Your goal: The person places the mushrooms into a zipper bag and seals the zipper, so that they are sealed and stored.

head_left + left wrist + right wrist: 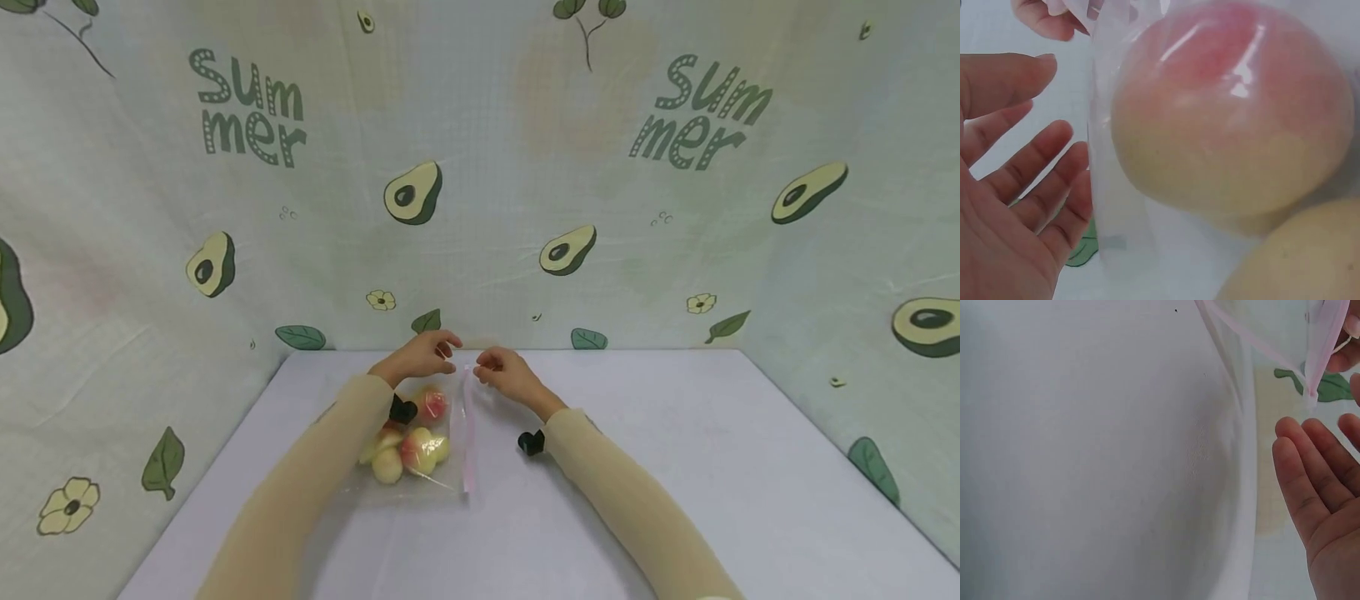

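Note:
A clear zip bag (450,487) with a pink seal strip (469,442) lies on the table, holding several yellow-and-red peaches (423,450). My left hand (427,353) is above its far edge, fingers loosely bent and spread. In the left wrist view, a gap shows between the left thumb and fingers (1054,165), beside the bag wall and a large peach (1229,106). Just right of the strip's far end is my right hand (510,375). The right wrist view shows its fingers (1310,469) fairly straight below the strip's tip (1311,394), apart from it.
The white table (645,467) extends to both sides of the bag. Behind it hangs a pale cloth (480,275) printed with avocados and leaves. Black wrist cameras (531,442) sit at both cuffs, the left one over the bag.

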